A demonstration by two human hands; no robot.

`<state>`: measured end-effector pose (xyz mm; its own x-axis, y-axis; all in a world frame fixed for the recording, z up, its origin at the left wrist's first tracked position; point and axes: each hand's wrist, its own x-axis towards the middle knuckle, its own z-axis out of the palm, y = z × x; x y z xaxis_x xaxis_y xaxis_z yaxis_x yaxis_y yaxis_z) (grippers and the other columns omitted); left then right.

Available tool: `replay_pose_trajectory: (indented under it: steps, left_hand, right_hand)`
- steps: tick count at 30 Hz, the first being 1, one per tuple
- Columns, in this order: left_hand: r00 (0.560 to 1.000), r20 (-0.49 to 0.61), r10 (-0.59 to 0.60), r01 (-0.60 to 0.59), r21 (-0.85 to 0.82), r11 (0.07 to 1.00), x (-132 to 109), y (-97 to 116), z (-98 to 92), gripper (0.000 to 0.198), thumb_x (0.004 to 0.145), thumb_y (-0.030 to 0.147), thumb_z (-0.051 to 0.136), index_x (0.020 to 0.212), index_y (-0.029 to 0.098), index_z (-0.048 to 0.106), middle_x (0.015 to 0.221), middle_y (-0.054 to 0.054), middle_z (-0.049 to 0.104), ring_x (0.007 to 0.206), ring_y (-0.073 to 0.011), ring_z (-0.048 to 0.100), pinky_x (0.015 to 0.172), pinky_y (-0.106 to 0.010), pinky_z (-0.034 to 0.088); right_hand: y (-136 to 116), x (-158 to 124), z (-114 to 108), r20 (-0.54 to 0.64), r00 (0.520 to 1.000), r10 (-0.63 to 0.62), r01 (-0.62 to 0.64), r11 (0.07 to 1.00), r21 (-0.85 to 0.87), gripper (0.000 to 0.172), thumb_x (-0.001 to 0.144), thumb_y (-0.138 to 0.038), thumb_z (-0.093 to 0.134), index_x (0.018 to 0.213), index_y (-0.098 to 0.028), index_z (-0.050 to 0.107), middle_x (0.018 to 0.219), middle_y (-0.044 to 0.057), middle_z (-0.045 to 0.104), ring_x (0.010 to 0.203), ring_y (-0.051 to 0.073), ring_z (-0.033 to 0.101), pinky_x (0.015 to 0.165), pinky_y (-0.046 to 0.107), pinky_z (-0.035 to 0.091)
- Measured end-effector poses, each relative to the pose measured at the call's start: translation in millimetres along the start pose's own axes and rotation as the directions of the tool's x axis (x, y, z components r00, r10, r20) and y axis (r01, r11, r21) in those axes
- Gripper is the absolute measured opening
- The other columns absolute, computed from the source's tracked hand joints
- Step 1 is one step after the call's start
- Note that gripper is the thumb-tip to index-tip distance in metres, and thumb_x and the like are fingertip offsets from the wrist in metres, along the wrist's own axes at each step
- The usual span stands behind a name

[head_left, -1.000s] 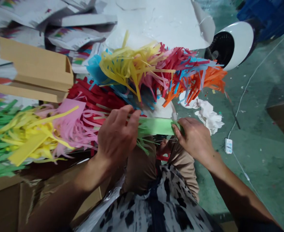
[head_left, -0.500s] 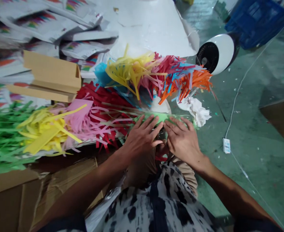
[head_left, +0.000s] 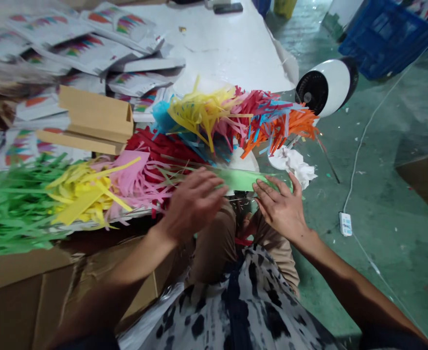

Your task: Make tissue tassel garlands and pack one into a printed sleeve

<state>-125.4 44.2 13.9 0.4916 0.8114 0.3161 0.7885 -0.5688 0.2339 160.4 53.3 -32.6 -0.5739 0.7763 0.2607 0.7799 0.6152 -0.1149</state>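
Observation:
A green fringed paper strip (head_left: pixel 241 178) lies flat across the front of a white table (head_left: pixel 232 48), over my knees. My left hand (head_left: pixel 192 204) lies palm down on the strip's left part, fingers stretched out and a little blurred. At the strip's right end, my right hand (head_left: pixel 281 206) rests with its fingers spread flat. Neither hand grips anything. Behind the strip sits a heap of fringed paper: yellow, pink, blue and orange (head_left: pixel 236 119), with red (head_left: pixel 159 146) beneath it.
More fringed paper lies to the left: pink (head_left: pixel 130 177), yellow (head_left: pixel 79 194), green (head_left: pixel 13 209). A cardboard box (head_left: pixel 90 119) and printed packets (head_left: pixel 86 46) sit behind. On the green floor: a fan (head_left: pixel 327 85), crumpled white paper (head_left: pixel 296 165), a cable switch (head_left: pixel 345 223), a blue crate (head_left: pixel 385 34).
A second ago both hands pinched the green strip and held it up. They laid it down, pressed it flat together, and have now slid apart along it.

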Motion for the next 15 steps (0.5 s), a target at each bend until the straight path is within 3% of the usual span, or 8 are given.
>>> replay_pose_trajectory:
  steps: [2,6,9,11,15]
  left_hand:
    - [0.991,0.076,0.107,-0.102,-0.060,0.993,11.6,13.6,25.0,0.037,0.096,0.031,0.070,0.131,0.019,0.070,0.143,-0.012,0.068,0.138,-0.0288,0.059,0.122,-0.051,0.045]
    - [0.992,0.086,0.093,-0.090,-0.043,0.995,14.0,21.4,58.0,0.056,0.093,0.035,0.075,0.142,0.013,0.060,0.151,-0.017,0.060,0.143,-0.0345,0.054,0.119,-0.053,0.047]
    - [0.997,0.060,0.050,-0.053,0.043,0.998,0.4,25.9,58.4,0.041,0.101,0.026,0.062,0.142,0.018,0.061,0.148,-0.013,0.063,0.138,-0.0327,0.058,0.114,-0.052,0.051]
    - [0.998,0.068,0.004,-0.010,0.094,0.996,-8.0,29.7,53.6,0.038,0.104,0.018,0.052,0.140,0.019,0.063,0.144,-0.012,0.066,0.133,-0.0308,0.062,0.109,-0.048,0.053]
    - [0.998,-0.003,-0.060,0.060,0.049,0.997,-13.8,27.0,48.8,0.030,0.105,0.018,0.051,0.127,0.021,0.072,0.125,-0.010,0.074,0.112,-0.0251,0.069,0.095,-0.040,0.058]
  right_hand:
    - [3.3,1.1,-3.3,0.006,1.000,-0.010,0.010,1.000,0.017,0.033,0.107,-0.026,0.049,0.133,-0.030,0.070,0.138,0.003,0.072,0.137,0.032,0.057,0.125,0.065,0.014]
    - [5.5,4.1,-15.5,0.039,0.999,0.006,-0.009,0.995,0.099,0.034,0.106,-0.031,0.050,0.133,-0.034,0.070,0.137,0.004,0.073,0.137,0.034,0.056,0.124,0.065,0.016]
    - [-0.1,5.8,-19.3,0.089,0.996,0.008,-0.020,0.990,0.143,0.035,0.104,-0.033,0.053,0.135,-0.035,0.069,0.146,0.005,0.067,0.143,0.038,0.050,0.122,0.065,0.022]
    - [-3.0,6.1,-14.9,0.095,0.995,-0.037,0.024,0.991,0.134,0.035,0.105,-0.030,0.051,0.135,-0.036,0.068,0.151,0.003,0.063,0.144,0.035,0.049,0.124,0.065,0.018]
    - [2.5,6.7,0.2,-0.052,0.992,-0.114,0.118,0.989,0.088,0.030,0.105,-0.022,0.055,0.127,-0.036,0.071,0.136,-0.002,0.073,0.136,0.027,0.057,0.126,0.066,0.012]
